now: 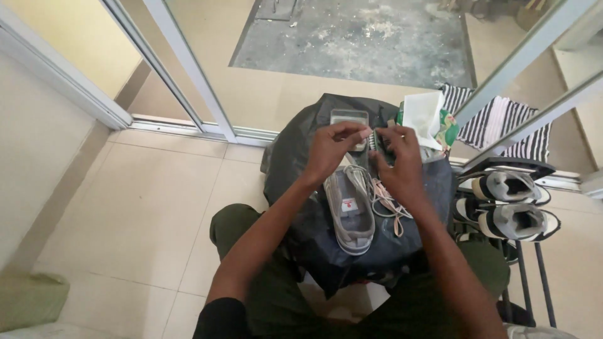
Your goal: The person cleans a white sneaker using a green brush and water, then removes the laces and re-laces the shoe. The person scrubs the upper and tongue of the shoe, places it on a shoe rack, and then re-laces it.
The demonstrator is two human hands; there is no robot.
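A grey sneaker (pixel 349 210) lies sole-down on a black plastic sheet (pixel 289 157) spread over a low mound in front of my knees. My left hand (pixel 330 147) pinches a small pale piece just above the shoe's toe. My right hand (pixel 397 164) holds a dark brush-like object with pale bristles (pixel 379 139) close beside it. Pale pink laces (pixel 389 207) trail loose from under my right hand across the sheet. A clear plastic box (pixel 349 117) sits just beyond my fingers.
A white packet (pixel 422 116) and a green patterned cloth (pixel 449 129) lie at the sheet's far right. A shoe rack (pixel 540 276) with grey-and-black sneakers (pixel 512 221) stands to my right. A striped cloth (pixel 502 119) and sliding glass door frames (pixel 188 69) are ahead.
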